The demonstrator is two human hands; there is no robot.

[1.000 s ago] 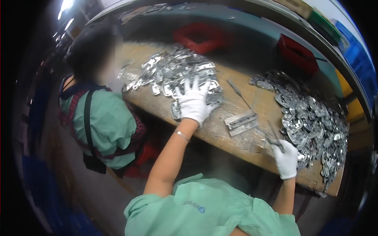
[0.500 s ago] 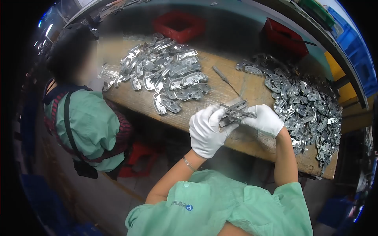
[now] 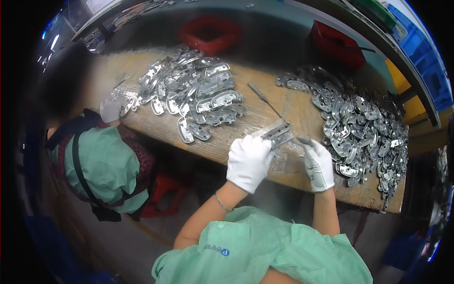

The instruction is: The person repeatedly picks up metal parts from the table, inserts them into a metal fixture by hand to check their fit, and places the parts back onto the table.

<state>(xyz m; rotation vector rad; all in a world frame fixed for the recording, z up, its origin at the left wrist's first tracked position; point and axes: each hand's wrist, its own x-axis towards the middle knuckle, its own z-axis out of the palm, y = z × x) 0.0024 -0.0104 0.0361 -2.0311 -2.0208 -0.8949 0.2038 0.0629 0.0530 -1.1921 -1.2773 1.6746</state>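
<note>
My left hand [image 3: 248, 161], in a white glove, is closed around the near end of a rectangular metal block [image 3: 280, 136] with a groove along it. The block is over the table's front part, tilted up to the right. My right hand [image 3: 319, 166], gloved too, sits apart from the block on its right side. A small grey metal piece [image 3: 305, 140] sticks out between its thumb and fingers; most of it is hidden. Beyond the block lies a thin-shafted hand tool [image 3: 258, 92], its tip pointing toward the block.
Curved metal parts [image 3: 220, 99] are heaped on the left of the wooden table [image 3: 250, 124], and a larger heap [image 3: 359, 132] covers the right. Two red bins [image 3: 210, 34] [image 3: 333, 47] stand behind. A co-worker [image 3: 99, 161] sits at the left, a gloved hand near the parts.
My right hand has drawn away from the block, to the right and slightly down, with the grey piece. My left hand keeps its hold. The co-worker's gloved hand now shows.
</note>
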